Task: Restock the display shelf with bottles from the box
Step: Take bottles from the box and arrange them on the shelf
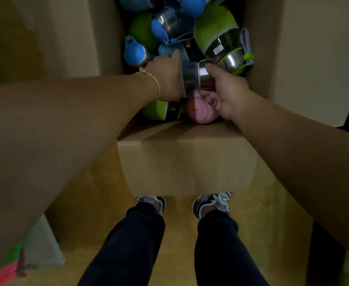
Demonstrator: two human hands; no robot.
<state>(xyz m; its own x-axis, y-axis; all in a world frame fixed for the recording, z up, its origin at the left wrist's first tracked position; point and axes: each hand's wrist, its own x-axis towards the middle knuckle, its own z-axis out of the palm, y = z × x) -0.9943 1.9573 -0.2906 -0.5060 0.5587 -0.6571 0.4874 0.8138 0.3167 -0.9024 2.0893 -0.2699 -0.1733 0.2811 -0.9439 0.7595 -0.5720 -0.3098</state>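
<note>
The right hand (225, 91) curls thumb and fingers round one end of a steel bottle (192, 79). The left hand (165, 77) covers the other end, fingers hidden, so I cannot tell its grip. The bottle lies crosswise between them, atop the heap in the box (186, 162).

At 12 o'clock the frame edge cut off the far end of the box (186, 162) and the topmost blue bottles (192, 5), and the label (217, 50) on the green bottle (217, 32) was too small to read. The left hand (165, 77) had its fingers hidden behind the steel bottle (192, 77), so its hold could not be told. The right hand (225, 93) covered part of the pink bottle (198, 114), and a blurred pink-and-green thing (6, 269) at 7 o'clock was cut off.
</note>
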